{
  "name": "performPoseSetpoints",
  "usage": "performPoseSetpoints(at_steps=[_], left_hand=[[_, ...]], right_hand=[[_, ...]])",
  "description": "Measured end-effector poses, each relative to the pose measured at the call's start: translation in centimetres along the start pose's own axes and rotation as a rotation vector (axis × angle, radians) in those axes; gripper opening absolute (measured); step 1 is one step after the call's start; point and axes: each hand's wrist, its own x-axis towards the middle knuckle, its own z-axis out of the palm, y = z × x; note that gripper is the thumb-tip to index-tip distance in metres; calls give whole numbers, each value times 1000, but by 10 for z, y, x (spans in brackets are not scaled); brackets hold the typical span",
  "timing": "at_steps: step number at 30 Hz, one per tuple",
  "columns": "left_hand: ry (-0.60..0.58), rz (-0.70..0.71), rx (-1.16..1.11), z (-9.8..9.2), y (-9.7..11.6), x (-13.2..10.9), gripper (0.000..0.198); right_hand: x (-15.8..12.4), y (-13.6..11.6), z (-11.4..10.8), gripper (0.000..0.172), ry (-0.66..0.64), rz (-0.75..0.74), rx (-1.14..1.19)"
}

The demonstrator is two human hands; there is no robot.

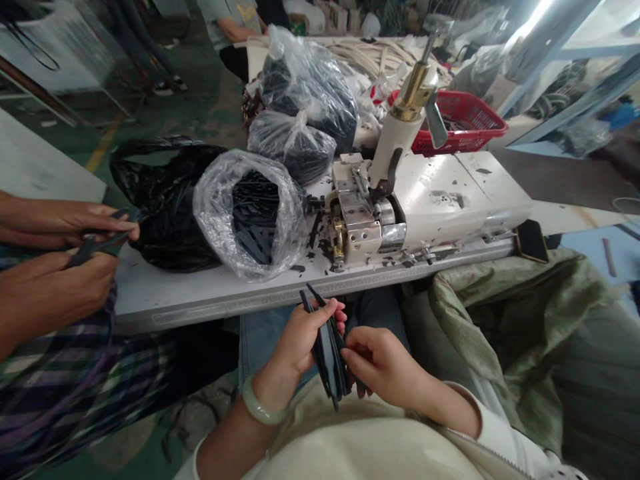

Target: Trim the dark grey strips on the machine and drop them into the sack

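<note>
Machine (440,200) on the bench (145,297). Left of it, open bag (213,207) with strips (256,210) in it; second bag (167,220) farther left. Tied bags (300,140) behind-left of machine, basket (465,139) behind it. Phone (531,241) off its right end. Strip bundle (330,357) in front, in the worker's left hand (303,337).

Bundle of thin, flat black strips (327,357). Stacked lengthwise, ends uneven, 2 tips splayed at top. Clasped in left hand (300,337), right hand (383,361) pinching its edge.
</note>
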Motion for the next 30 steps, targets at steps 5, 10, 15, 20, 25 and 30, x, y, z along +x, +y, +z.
performPoseSetpoints(at_steps=[5,10,15,20,25,30], left_hand=[[-16,15,26,3,-2,4,30],[-193,-6,2,7,-2,2,27],[-250,20,37,12,0,-3,21],[-172,86,113,12,2,0,18],[-160,115,151,7,3,4,18],[-151,200,230,9,3,7,21]], right_hand=[[-14,5,-6,27,83,-42,411],[-10,18,-16,26,88,-99,657],[3,27,-15,31,8,-23,742],[11,28,-21,40,-85,101,855],[15,31,-28,48,-134,114,875],[22,32,-20,42,-70,23,602]])
